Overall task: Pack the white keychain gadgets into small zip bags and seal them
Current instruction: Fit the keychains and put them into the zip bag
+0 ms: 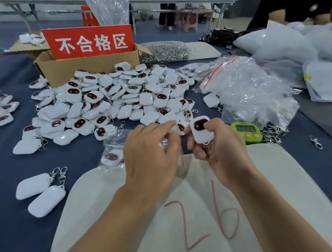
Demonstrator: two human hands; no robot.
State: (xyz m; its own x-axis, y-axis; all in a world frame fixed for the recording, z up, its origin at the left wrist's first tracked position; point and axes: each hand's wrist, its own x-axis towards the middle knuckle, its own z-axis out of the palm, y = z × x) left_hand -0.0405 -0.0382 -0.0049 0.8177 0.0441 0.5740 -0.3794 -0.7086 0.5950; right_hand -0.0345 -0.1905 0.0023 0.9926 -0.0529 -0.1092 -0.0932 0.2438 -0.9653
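Note:
My right hand (219,143) grips a white keychain gadget (200,129) with a dark red-rimmed face, its metal clasp hanging under my fingers. My left hand (149,152) pinches a small clear zip bag (174,147) with a red strip, held just left of the gadget. A big heap of white gadgets (110,98) lies beyond my hands. A gadget in a zip bag (112,157) rests on the blue cloth to the left. Two face-down gadgets (40,191) lie nearer, at left.
A cardboard box (86,66) with a red sign stands behind the heap. Loose clear zip bags (243,89) pile at right, a green timer (246,132) beside them. A white mat (187,222) marked 26 lies under my arms. Metal clasps (164,51) fill a bag at the back.

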